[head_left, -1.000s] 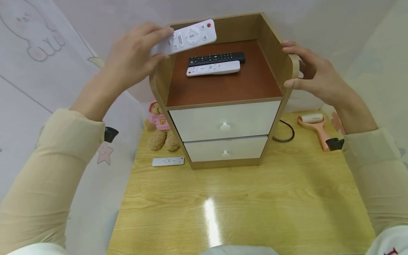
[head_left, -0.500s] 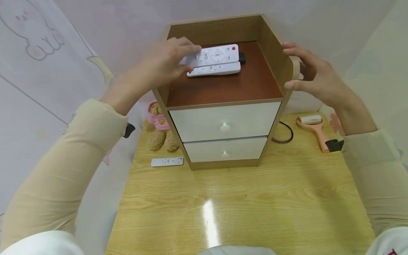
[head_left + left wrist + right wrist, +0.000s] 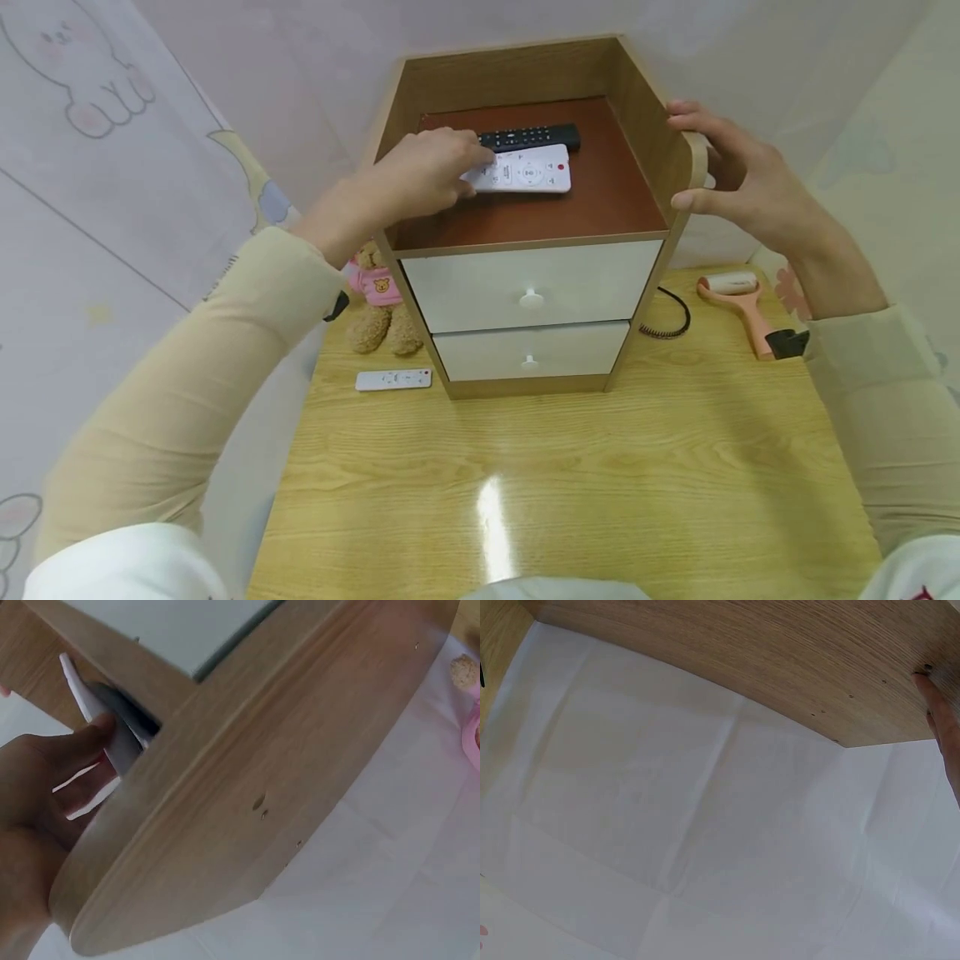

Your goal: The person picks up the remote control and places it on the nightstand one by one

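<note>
Bringing the white remote (image 3: 528, 171) toward the front of the shelf (image 3: 611, 208), your left hand (image 3: 423, 177) is reaching in across the left side of the cabinet (image 3: 472, 287). Half a second ago you were holding that remote farther back, over the black remote (image 3: 551, 135); now the black one is showing again just behind it, while the white one that was lying in front is being hidden, or nearly so. For the work in hand, this is suggesting that the placing is nearing its end, though you are not letting go yet: your thumb and fingers are pinching the left end, closed down to the remote's own thickness. Your right hand (image 3: 757, 179) is gripping the right side panel (image 3: 693, 158), partly curled around its edge, just as before, and is probably steadying the cabinet. The held remote is lying low within the shelf's walls, but whether it is touching the shelf or another remote, you cannot be telling from these views. Its button face is showing upward, with a red button at the right end and a control ring beside it, your fingers hiding the left end
</note>
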`<state>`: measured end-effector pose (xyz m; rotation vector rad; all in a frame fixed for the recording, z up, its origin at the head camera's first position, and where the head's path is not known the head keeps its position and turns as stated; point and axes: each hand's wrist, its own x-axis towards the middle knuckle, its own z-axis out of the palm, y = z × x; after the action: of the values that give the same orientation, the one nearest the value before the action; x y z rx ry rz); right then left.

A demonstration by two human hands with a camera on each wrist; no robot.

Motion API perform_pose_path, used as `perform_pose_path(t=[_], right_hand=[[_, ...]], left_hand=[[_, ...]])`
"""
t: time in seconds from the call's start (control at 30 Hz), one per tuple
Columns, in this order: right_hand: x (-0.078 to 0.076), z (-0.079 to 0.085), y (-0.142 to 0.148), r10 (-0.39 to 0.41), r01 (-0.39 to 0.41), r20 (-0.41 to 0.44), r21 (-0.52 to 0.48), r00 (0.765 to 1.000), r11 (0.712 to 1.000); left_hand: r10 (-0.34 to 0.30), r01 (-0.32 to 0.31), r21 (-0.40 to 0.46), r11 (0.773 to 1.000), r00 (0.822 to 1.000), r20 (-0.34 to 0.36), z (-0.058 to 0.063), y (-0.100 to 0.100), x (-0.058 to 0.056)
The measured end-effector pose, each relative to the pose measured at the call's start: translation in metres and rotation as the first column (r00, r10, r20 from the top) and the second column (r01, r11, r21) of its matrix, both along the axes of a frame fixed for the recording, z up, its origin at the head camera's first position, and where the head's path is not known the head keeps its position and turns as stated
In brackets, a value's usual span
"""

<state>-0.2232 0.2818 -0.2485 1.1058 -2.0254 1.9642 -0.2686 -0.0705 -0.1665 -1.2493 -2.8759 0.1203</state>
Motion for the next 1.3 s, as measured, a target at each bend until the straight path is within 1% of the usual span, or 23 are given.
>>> perform_pose_path(t=[0.07, 0.17, 0.27, 0.5, 0.7, 0.8, 1.3], right_hand=[[0.0, -0.001, 0.0, 0.004, -0.004, 0.003, -0.006, 1.0, 1.0], [-0.001, -0.001, 0.0, 0.004, -0.004, 0.004, -0.011, 1.0, 1.0], [-0.001, -0.001, 0.0, 0.003, -0.002, 0.005, -0.011, 1.0, 1.0], [-0.002, -0.002, 0.001, 0.017, -0.017, 0.016, -0.007, 1.0, 1.0], [0.0, 0.0, 0.003, 0.002, -0.002, 0.008, 0.007, 1.0, 1.0], [0.001, 0.0, 0.003, 0.004, -0.004, 0.011, -0.002, 1.0, 1.0], [0.003, 0.0, 0.006, -0.006, 0.007, 0.012, -0.014, 1.0, 1.0]], left_hand=[[0.019, -0.019, -0.023, 1.0, 1.0, 0.003, -0.003, 0.002, -0.001], [0.036, -0.036, -0.025, 0.999, 0.999, -0.002, -0.008, 0.003, -0.002], [0.042, -0.042, 0.001, 0.999, 0.999, -0.012, -0.011, 0.003, -0.001], [0.031, -0.028, 0.044, 0.999, 0.998, -0.056, -0.02, 0.003, 0.001], [0.043, -0.038, 0.077, 0.996, 0.997, -0.061, -0.024, 0.005, 0.001], [0.044, -0.038, 0.083, 0.996, 0.997, -0.069, -0.025, 0.006, 0.001], [0.012, 0.002, 0.101, 0.995, 0.991, -0.135, -0.029, 0.007, 0.007]])
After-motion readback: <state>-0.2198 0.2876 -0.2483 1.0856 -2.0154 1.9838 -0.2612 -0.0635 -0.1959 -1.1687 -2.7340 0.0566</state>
